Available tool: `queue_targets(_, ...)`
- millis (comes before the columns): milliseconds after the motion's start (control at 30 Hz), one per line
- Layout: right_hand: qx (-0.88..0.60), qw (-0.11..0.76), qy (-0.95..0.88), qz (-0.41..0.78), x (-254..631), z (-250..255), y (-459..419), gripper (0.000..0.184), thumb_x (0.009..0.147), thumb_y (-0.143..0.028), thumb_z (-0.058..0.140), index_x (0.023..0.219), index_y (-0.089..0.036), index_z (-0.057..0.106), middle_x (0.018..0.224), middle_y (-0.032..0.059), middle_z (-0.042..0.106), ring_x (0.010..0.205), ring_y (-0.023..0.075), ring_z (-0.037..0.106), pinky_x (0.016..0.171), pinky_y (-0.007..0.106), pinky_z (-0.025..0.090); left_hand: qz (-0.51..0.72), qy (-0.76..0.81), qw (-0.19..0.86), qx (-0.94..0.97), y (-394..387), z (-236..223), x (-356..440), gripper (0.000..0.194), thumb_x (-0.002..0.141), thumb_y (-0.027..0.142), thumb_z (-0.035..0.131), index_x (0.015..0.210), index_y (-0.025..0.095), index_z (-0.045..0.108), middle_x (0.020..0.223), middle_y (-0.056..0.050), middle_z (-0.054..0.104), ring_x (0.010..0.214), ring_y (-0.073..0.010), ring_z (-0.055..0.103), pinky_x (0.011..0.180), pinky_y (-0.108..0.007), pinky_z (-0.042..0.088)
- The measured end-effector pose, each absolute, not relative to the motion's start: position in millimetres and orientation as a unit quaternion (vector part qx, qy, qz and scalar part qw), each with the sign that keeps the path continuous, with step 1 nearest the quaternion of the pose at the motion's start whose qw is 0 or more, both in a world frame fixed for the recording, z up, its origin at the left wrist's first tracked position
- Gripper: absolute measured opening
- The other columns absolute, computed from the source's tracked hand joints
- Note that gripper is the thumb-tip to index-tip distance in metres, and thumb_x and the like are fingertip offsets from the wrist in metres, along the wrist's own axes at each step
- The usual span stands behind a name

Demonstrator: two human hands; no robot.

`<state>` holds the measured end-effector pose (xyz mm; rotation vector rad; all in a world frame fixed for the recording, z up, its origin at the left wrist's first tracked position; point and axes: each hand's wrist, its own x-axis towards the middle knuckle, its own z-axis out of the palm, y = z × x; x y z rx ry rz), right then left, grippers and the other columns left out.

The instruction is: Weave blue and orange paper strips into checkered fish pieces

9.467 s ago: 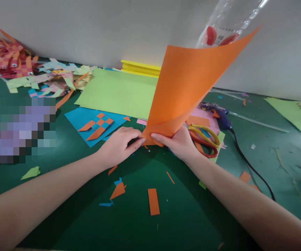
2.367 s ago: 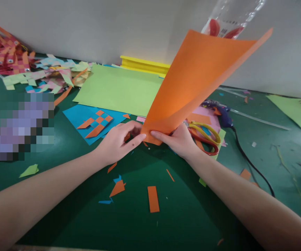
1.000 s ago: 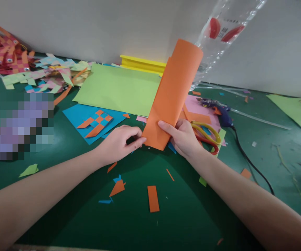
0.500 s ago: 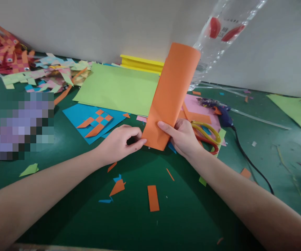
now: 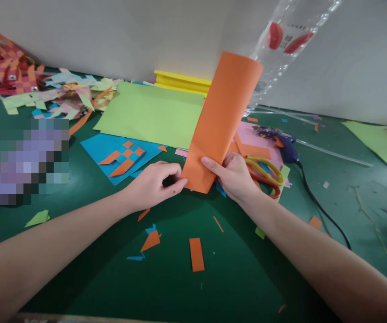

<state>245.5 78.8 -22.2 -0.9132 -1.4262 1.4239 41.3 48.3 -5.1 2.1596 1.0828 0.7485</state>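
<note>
A folded sheet of orange paper [image 5: 222,116] stands tilted to the right between my hands, its upper end curving over. My right hand [image 5: 232,175] grips its lower right side, thumb flat across the front and fingers hidden behind. At the lower left corner, my left hand [image 5: 161,184] pinches the paper's edge between thumb and forefinger. To the left, a woven blue and orange paper fish [image 5: 128,157] lies on blue paper [image 5: 95,152]. Close to my right hand are scissors with yellow and red handles [image 5: 269,172], partly covered.
A green paper stack [image 5: 153,112] lies behind my left hand. A clear plastic bottle [image 5: 281,58] rises at the back. On the right sits a blue glue gun [image 5: 289,148] with a black cord. Orange scraps [image 5: 196,255] dot the green table [image 5: 166,291]; woven paper pieces [image 5: 8,72] are heaped far left.
The top of the orange paper has swung slightly to the right and up. Both hands keep their grip and have barely moved.
</note>
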Motion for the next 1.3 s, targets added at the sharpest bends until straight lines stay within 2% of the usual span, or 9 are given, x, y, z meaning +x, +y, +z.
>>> queue_targets(233,-0.413,0.441,-0.577,0.550,244.9,-22.7,78.7,0.027,0.071,-0.044,0.077,0.090,-0.025,0.073,0.102,0.0034,0.076,0.095,0.0264,0.071,0.086,0.046,0.059,0.274,0.401,0.295,0.823,48.2,-4.0,41.3,0.030,0.086,0.023,0.050,0.060,0.020,0.038,0.057,0.005,0.042,0.051,-0.0101,0.040,0.054,-0.025,0.033)
queue_targets(533,-0.410,0.419,-0.617,0.525,247.3,-23.5,80.1,0.033,0.071,-0.045,0.076,0.092,-0.020,0.074,0.101,0.0073,0.076,0.092,0.0250,0.072,0.080,0.042,0.060,0.270,0.400,0.321,0.815,51.8,-5.3,40.9,0.039,0.094,0.029,0.045,0.058,0.019,0.038,0.055,0.005,0.037,0.050,-0.0100,0.040,0.051,-0.025,0.030)
queue_targets(767,-0.423,0.419,-0.594,0.540,247.2,-24.2,79.5,0.032,0.071,-0.042,0.077,0.092,-0.019,0.074,0.100,0.0068,0.076,0.092,0.0232,0.071,0.079,0.037,0.061,0.288,0.400,0.358,0.793,52.0,-5.3,40.7,0.038,0.094,0.025,0.045,0.059,0.020,0.031,0.054,0.006,0.032,0.049,-0.0093,0.033,0.048,-0.025,0.026)
queue_targets(900,-0.400,0.411,-0.568,0.590,246.8,-24.8,80.2,0.038,0.072,-0.042,0.076,0.101,-0.019,0.071,0.101,0.0062,0.076,0.091,0.0211,0.072,0.082,0.037,0.060,0.304,0.432,0.410,0.743,53.2,-8.0,38.3,0.036,0.095,0.031,0.043,0.062,0.021,0.033,0.057,0.006,0.029,0.049,-0.0093,0.031,0.045,-0.025,0.024)
queue_targets(1000,-0.384,0.390,-0.574,0.609,247.1,-23.8,80.3,0.037,0.074,-0.043,0.074,0.101,-0.018,0.072,0.094,0.0057,0.076,0.083,0.0183,0.072,0.078,0.034,0.060,0.336,0.445,0.416,0.719,55.2,-10.6,36.1,0.036,0.095,0.031,0.042,0.062,0.021,0.036,0.058,0.006,0.030,0.049,-0.0094,0.030,0.045,-0.025,0.024)
queue_targets(1167,-0.373,0.367,-0.606,0.599,247.8,-18.8,78.6,0.031,0.074,-0.043,0.074,0.088,-0.015,0.072,0.071,0.0028,0.073,0.060,0.0134,0.068,0.061,0.027,0.058,0.350,0.461,0.385,0.719,56.4,-12.1,34.0,0.037,0.097,0.032,0.042,0.062,0.019,0.042,0.058,0.004,0.040,0.051,-0.0101,0.036,0.048,-0.025,0.028)
queue_targets(1300,-0.394,0.355,-0.611,0.587,245.4,-12.8,77.1,0.028,0.073,-0.042,0.075,0.081,-0.015,0.070,0.064,0.0014,0.071,0.057,0.0130,0.068,0.058,0.026,0.056,0.358,0.478,0.378,0.707,54.9,-10.7,34.8,0.036,0.097,0.033,0.042,0.063,0.019,0.045,0.058,0.004,0.042,0.053,-0.0106,0.039,0.049,-0.025,0.030)
